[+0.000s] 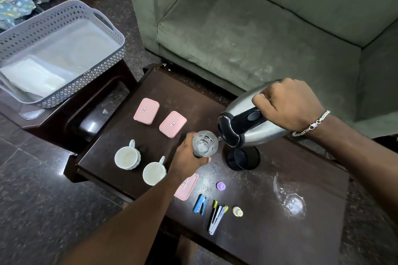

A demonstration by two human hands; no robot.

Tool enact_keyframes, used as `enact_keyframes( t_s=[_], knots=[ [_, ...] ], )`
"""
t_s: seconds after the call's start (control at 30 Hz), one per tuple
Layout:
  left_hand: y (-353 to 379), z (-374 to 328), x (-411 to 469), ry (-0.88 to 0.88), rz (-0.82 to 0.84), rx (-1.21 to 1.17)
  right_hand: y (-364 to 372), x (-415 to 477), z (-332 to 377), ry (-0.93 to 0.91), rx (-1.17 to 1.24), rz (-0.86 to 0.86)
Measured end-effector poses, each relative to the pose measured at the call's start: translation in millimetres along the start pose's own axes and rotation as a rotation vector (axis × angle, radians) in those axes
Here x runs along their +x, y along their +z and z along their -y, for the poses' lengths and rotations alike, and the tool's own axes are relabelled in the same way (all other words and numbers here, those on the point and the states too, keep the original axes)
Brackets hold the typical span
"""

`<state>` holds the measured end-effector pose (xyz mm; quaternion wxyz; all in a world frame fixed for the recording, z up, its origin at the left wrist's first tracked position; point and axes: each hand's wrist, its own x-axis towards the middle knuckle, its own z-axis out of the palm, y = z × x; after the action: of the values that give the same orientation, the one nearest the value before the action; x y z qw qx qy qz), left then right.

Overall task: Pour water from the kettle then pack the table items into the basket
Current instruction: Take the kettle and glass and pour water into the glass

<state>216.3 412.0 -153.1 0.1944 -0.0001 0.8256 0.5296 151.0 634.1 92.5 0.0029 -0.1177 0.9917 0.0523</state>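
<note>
My right hand grips the handle of a steel kettle, tipped to the left with its spout over a clear glass. My left hand holds that glass upright above the dark table; water shows inside it. The kettle's black base stands just below the spout. A grey perforated basket sits on a side table at the far left, with white flat items in it.
On the table lie three pink boxes, two white cups, a blue stapler, a second stapler, a purple cap, a small white cap and an overturned wine glass. A green sofa stands behind.
</note>
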Motion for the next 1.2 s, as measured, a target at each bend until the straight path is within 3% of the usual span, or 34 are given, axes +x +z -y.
enact_keyframes(
  t_s=[0.6, 1.2],
  knots=[
    [-1, 0, -1, -0.008, 0.002, -0.001, -15, 0, 4, -0.024, -0.020, 0.008],
    [0, 0, 0, -0.009, -0.003, -0.011, -7, 7, -18, 0.063, 0.202, 0.011]
  ],
)
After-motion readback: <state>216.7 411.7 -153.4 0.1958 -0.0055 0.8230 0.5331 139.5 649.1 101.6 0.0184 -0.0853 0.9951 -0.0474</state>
